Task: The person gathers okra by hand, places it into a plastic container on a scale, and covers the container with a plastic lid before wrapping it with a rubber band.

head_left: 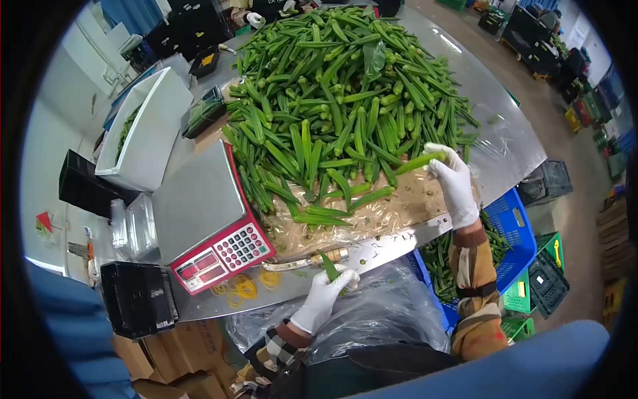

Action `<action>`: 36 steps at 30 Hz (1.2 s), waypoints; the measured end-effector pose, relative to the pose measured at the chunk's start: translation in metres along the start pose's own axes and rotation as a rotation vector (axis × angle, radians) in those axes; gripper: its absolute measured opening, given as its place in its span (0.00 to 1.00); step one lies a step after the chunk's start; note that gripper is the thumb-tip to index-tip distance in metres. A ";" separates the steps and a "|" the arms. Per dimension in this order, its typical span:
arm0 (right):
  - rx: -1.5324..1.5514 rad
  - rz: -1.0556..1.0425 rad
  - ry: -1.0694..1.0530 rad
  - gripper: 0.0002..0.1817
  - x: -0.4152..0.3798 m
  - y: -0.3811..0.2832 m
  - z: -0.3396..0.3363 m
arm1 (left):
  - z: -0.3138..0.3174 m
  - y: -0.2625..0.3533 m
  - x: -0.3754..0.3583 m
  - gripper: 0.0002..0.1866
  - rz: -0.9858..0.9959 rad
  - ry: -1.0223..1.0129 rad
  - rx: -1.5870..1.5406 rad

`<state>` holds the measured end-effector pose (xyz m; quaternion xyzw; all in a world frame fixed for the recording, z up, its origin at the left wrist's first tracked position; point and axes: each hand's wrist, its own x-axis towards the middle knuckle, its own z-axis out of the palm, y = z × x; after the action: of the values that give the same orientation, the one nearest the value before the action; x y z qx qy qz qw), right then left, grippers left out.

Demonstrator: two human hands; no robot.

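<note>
A large heap of green okra (345, 93) covers the metal table. My right hand (453, 186), in a white glove, grips one okra pod (420, 163) by its stem end at the heap's right front edge. Near the table's front edge, my left hand (325, 296), also gloved in white, is closed around another okra pod (328, 266) whose tip points up and away. Just beyond the left hand lies a knife with a wrapped handle (319, 258). Several loose pods (323, 215) rest on brown plastic-covered cardboard (399, 216) between the hands.
A red scale (219, 253) with a grey pan stands left of the heap, yellow rubber bands (242, 289) by it. Farther left are a white foam box (139, 143) and a black tray (136, 299). A blue crate (522, 229) holding okra sits below the table's right side.
</note>
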<state>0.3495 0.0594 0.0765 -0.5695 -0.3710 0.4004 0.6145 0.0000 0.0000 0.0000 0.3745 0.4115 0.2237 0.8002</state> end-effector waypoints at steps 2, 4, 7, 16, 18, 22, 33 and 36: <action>0.194 0.010 -0.018 0.20 -0.023 -0.003 0.003 | 0.009 0.007 -0.002 0.12 -0.002 -0.017 -0.049; 0.252 -0.012 -0.039 0.19 -0.036 0.001 0.018 | 0.017 0.023 0.009 0.13 0.040 -0.063 -0.109; 0.212 0.033 -0.120 0.17 -0.070 0.002 0.050 | 0.024 0.046 0.015 0.18 0.060 -0.143 -0.264; -0.324 -0.297 -0.552 0.15 -0.114 0.001 0.098 | 0.016 0.056 0.011 0.21 0.148 -0.127 -0.552; -0.319 -0.174 -0.482 0.14 -0.116 -0.003 0.095 | 0.008 0.051 0.010 0.21 0.179 -0.153 -0.500; -0.293 -0.098 -0.373 0.11 -0.119 0.002 0.093 | 0.004 0.051 0.004 0.25 0.140 -0.239 -0.586; -0.276 -0.144 -0.395 0.12 -0.123 0.006 0.107 | 0.001 0.051 -0.004 0.26 0.039 -0.244 -0.678; -0.479 -0.223 -0.241 0.12 -0.103 0.027 0.094 | 0.003 0.051 -0.004 0.22 0.058 -0.232 -0.693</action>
<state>0.2199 0.0036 0.0572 -0.6026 -0.5855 0.2962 0.4543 -0.0024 0.0274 0.0435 0.1157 0.2069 0.3286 0.9142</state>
